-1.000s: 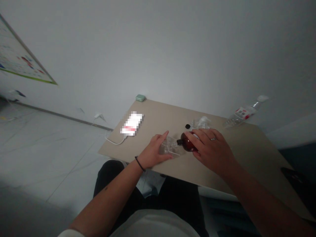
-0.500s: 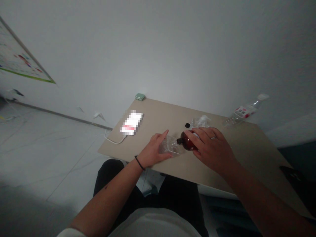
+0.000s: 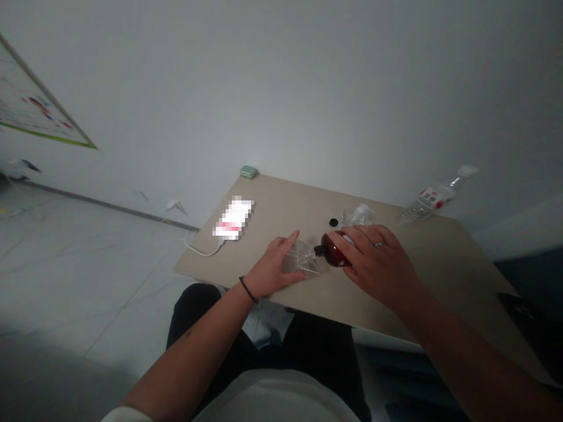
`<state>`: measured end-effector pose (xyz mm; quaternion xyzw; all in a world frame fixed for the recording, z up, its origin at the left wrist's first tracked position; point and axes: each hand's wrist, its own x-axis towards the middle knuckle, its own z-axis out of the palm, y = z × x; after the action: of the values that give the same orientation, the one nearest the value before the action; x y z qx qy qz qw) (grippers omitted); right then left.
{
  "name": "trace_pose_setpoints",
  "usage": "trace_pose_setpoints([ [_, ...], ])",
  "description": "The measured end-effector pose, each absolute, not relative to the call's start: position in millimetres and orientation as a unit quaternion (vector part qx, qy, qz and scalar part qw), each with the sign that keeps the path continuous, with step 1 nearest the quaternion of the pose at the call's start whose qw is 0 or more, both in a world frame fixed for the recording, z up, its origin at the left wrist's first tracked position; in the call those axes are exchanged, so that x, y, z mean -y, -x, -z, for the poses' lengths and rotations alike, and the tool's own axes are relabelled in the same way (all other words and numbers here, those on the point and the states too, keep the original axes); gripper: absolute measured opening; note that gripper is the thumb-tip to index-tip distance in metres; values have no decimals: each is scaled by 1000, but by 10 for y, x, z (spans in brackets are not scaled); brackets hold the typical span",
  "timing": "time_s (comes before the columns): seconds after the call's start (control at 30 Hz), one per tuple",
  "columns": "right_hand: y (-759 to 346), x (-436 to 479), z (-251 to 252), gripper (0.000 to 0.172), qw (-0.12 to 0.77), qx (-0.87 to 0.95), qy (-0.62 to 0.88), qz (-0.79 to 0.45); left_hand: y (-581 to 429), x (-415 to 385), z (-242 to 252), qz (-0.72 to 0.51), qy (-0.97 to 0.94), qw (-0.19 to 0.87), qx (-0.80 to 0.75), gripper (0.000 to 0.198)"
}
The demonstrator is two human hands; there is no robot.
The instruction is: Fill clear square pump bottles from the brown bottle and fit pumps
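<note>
My right hand point(image 3: 373, 258) is wrapped round a reddish-brown bottle point(image 3: 333, 251). The bottle is tilted on its side, its black neck point(image 3: 319, 251) pointing left over a clear plastic container point(image 3: 303, 261). Around that container is my left hand point(image 3: 277, 266), thumb on the near side and fingers on the far side, steadying it on the tan table point(image 3: 290, 202). Whether liquid is flowing from the neck I cannot tell. A small round black cap point(image 3: 333, 223) lies just beyond the bottle.
Behind my right hand lies crumpled clear plastic point(image 3: 358, 215). A clear labelled bottle point(image 3: 433, 198) with a white cap stands at the back right. To the left are a bright phone point(image 3: 235, 218) with a white cable point(image 3: 204, 254) and a small green case point(image 3: 248, 172) by the wall.
Almost nothing differs. Both hands keep their places and the brown bottle stays tilted at the container; the whole view has shifted very slightly.
</note>
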<state>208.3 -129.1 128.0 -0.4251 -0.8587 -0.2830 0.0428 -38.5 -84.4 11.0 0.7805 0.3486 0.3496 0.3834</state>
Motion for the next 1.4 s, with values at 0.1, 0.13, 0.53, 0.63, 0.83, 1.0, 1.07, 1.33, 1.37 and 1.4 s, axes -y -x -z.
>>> trace_pose_setpoints([
  [0.1,-2079,1294,-1287,55,40,859,429,278,381,847,-102,-356,-780,377,-351,106],
  [0.13,-2077,1295,-1291,55,39,859,429,277,381,847,-99,-358,-780,375,-349,106],
  [0.53,-2071,1299,-1307,55,37,860,429,274,392,844,-127,-346,-785,377,-348,106],
  [0.63,-2069,1297,-1309,54,36,860,425,281,394,849,-132,-345,-788,375,-346,105],
  [0.83,-2058,1295,-1318,51,42,859,424,284,392,839,-92,-358,-782,379,-341,105],
  [1.0,-2055,1296,-1328,51,34,859,423,286,389,838,-94,-358,-781,379,-344,107],
  [1.07,-2054,1296,-1330,50,35,859,422,287,390,843,-105,-357,-781,380,-345,106],
  [1.33,-2043,1300,-1336,44,43,858,417,297,392,844,-113,-352,-781,383,-346,107],
  [1.37,-2042,1300,-1337,44,43,858,416,298,391,844,-112,-353,-781,381,-346,106],
  [1.4,-2040,1300,-1338,44,43,857,416,299,390,844,-111,-353,-782,380,-346,106],
])
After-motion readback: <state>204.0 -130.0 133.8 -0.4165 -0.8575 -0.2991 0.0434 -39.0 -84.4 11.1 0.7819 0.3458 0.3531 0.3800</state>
